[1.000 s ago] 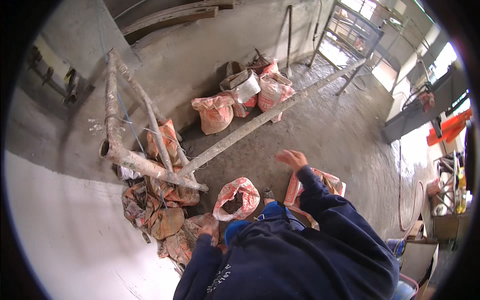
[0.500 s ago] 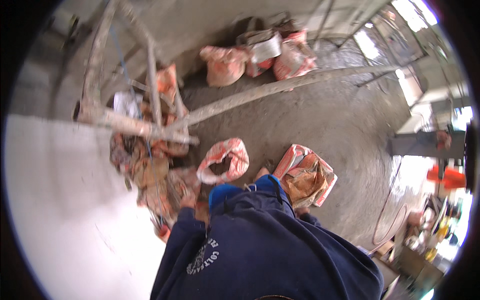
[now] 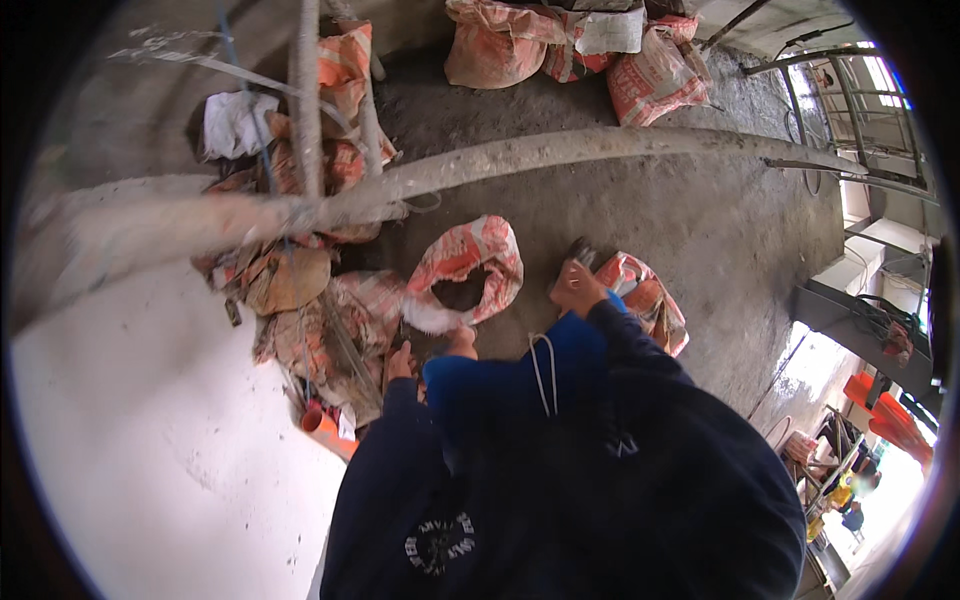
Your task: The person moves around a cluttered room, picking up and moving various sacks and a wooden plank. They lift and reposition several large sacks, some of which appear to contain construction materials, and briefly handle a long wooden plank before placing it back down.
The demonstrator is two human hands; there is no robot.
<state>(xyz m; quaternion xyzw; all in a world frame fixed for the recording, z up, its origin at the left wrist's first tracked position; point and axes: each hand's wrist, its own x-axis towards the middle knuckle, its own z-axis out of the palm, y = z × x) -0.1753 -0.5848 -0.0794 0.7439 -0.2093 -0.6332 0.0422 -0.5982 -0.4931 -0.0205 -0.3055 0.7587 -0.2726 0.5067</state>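
My left hand (image 3: 402, 362) hangs beside my blue shorts, near the heap of dirty sacks; its visible fingers are partly spread and nothing shows in them. My right hand (image 3: 577, 288) reaches forward, above a dark shoe (image 3: 580, 250); its fingers are hard to make out against the skin behind. Between and ahead of my hands stands an open red-and-white sack (image 3: 492, 238) with a rolled rim and a dark inside. To the right of my right hand lies another red-and-white sack (image 3: 645, 285), partly hidden by my sleeve. Neither hand visibly touches a sack.
A dirty pole (image 3: 560, 150) crosses ahead, joined to upright poles (image 3: 308, 100) at left. Used sacks (image 3: 290, 280) are heaped there beside a white surface (image 3: 150, 420) and an orange pipe (image 3: 325, 428). Filled sacks (image 3: 495, 45) stand at the back. Orange objects (image 3: 890, 410) are far right.
My right hand has moved forward from beside my hip, past the right-hand sack's near side. My view has shifted, and the sacks at the back sit higher in it.
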